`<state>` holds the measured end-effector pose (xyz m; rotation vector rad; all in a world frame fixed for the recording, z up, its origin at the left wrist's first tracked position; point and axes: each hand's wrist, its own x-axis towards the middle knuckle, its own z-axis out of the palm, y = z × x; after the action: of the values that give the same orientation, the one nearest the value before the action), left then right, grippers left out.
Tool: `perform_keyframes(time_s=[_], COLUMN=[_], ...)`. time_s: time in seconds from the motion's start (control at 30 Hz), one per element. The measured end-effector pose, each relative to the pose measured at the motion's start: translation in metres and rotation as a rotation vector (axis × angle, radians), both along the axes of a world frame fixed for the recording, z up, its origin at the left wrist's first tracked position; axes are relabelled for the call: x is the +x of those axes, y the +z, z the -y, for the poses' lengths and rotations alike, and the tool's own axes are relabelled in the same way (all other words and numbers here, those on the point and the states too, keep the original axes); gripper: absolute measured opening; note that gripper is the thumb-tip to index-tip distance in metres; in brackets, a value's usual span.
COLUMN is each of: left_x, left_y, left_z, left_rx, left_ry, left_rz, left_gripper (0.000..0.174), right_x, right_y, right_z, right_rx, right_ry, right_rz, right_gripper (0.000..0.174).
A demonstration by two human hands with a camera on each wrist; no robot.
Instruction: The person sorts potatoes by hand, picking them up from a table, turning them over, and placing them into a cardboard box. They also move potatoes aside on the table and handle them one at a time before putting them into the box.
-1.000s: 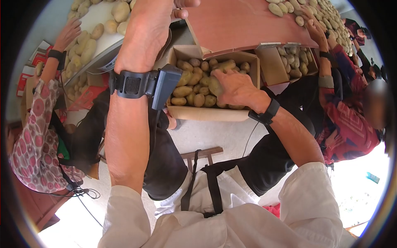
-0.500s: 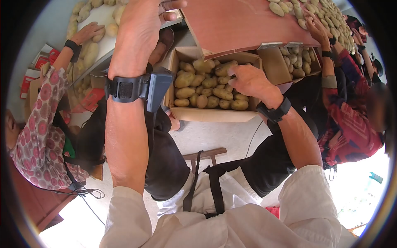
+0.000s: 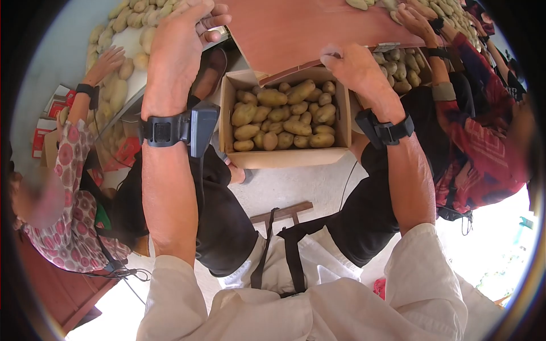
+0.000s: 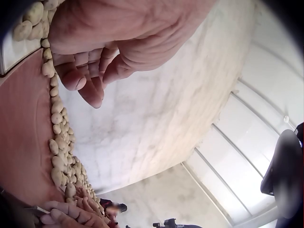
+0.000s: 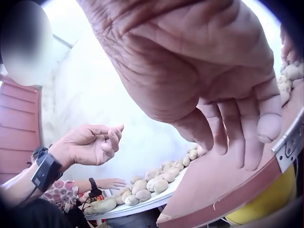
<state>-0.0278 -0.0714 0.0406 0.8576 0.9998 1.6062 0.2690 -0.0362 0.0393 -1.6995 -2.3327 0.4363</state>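
Observation:
An open cardboard box full of yellow potatoes sits below the edge of a reddish-brown board. My right hand is raised above the box's far right corner, at the board's edge. Its fingers hang relaxed and empty in the right wrist view. My left hand hovers higher, left of the board, fingers loosely curled around nothing. A row of potatoes lies along the board.
A second box of potatoes stands to the right, where a person in a red patterned top reaches onto the board. At left a person in a spotted top touches potatoes on a white table. A wooden stool stands below.
My right hand has come up out of the box, leaving the potatoes, and now sits at the board's edge. My left hand stays raised, shifted slightly left.

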Motion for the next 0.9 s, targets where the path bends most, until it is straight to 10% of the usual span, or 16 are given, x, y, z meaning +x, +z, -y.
perform_keyframes(time_s=[0.9], left_x=[0.028], left_y=[-0.011], left_z=[-0.009], left_rx=[-0.080], left_ry=[-0.078], left_rz=[-0.263], left_gripper=[0.028], right_x=[0.004], right_y=[0.026], right_z=[0.007], right_rx=[0.083], right_ry=[-0.056], right_rz=[-0.239], right_gripper=[0.022])
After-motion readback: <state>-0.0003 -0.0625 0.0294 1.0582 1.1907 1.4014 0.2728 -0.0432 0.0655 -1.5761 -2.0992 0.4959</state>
